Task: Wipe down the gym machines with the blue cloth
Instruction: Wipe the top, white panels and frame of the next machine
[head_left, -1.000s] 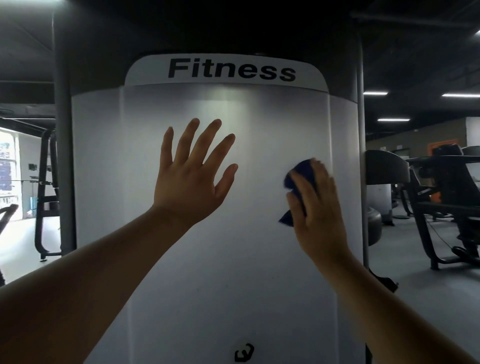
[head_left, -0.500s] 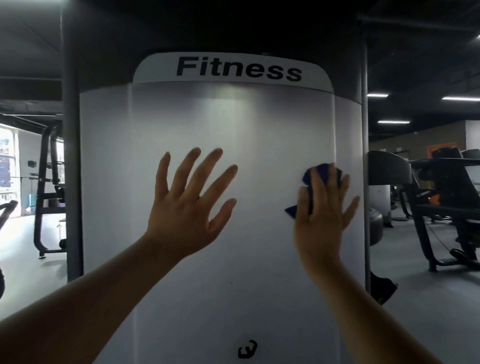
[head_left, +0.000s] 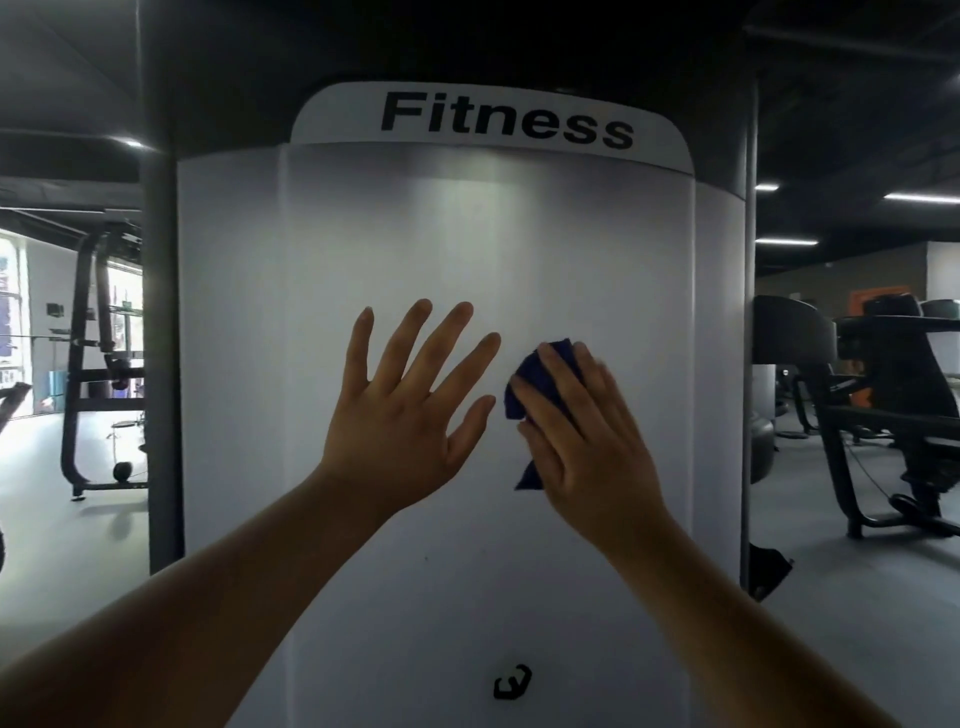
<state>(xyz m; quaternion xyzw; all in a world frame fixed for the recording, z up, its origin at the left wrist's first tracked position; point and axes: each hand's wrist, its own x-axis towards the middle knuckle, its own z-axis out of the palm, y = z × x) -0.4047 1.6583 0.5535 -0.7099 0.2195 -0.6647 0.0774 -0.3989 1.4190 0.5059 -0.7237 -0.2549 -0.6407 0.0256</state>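
Head view, looking straight at a big white gym machine panel (head_left: 415, 260), with the word "Fitness" (head_left: 506, 124) on top and a small black mark (head_left: 511, 683) low down.

Left hand (head_left: 400, 421) held up flat in front of the panel, fingers straight and spread wide, nothing in it.

Just beside it, right hand (head_left: 587, 441) with fingers laid out almost straight, pressing the blue cloth (head_left: 524, 395) onto the panel. A bit blurry.

Cloth bunched under the fingers, peeking out at the top and the left. Long way running up and down, one loose corner pointing down.

Far left, a dark rack (head_left: 88, 364). Far right, a black machine (head_left: 883, 405) on the floor.
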